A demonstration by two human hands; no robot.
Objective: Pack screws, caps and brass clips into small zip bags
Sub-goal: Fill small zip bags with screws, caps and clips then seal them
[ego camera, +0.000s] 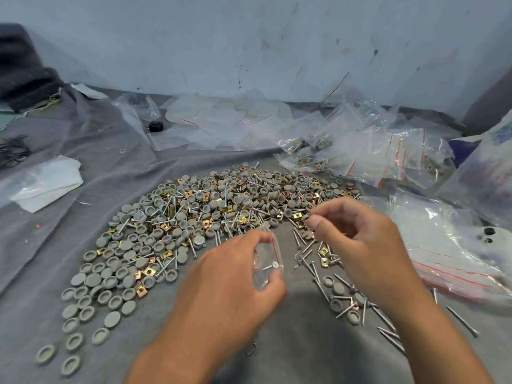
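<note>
**Small bag held over the hardware heap**

While the left hand (238, 275) pinches a small zip bag (267, 261) with a screw inside, the right hand (352, 234), at 3 o'clock of it, has fingertips closed on something too small to tell. Caps, screws and brass clips (194, 214) spread at 12 o'clock on grey cloth (291, 342); filled bags (360, 151) lie at 1 o'clock.

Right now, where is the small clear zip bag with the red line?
Head view, low centre: the left hand holds the small clear zip bag just below the grey caps.

left hand (235, 275) grips small zip bag (267, 263), one screw (273, 265) inside; right hand (357, 239) pinches over pile of caps, screws, clips (210, 209); filled bags (357, 151) far right
</note>
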